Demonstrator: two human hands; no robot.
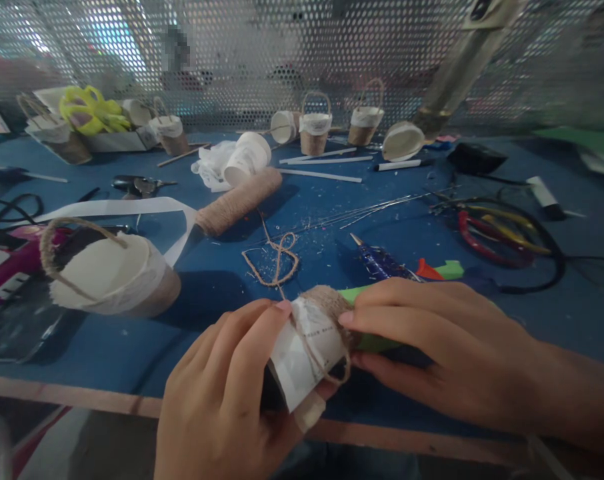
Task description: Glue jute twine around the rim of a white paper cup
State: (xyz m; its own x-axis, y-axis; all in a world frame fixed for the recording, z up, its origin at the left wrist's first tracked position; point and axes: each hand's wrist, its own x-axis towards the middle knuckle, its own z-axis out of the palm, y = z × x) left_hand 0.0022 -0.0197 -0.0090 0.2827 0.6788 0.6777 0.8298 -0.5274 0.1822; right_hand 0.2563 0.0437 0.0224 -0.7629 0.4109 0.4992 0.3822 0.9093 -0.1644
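My left hand [227,393] grips a small paper cup [305,350] lying on its side near the table's front edge. Brown jute twine [332,303] is wound round the cup's bottom end, and a loose strand loops over its white paper. My right hand [432,347] pinches the twine-wrapped end with thumb and forefinger closed on it. A strand of twine runs from the cup to a loose coil [275,260] on the table, and on to a twine roll [239,200].
A finished cup basket [112,277] with a twine handle lies at the left. More cup baskets [316,130] stand by the perforated metal screen. A glue gun [382,263], pliers [492,230], scissors [139,185], white sticks and cables lie on the blue table [357,200].
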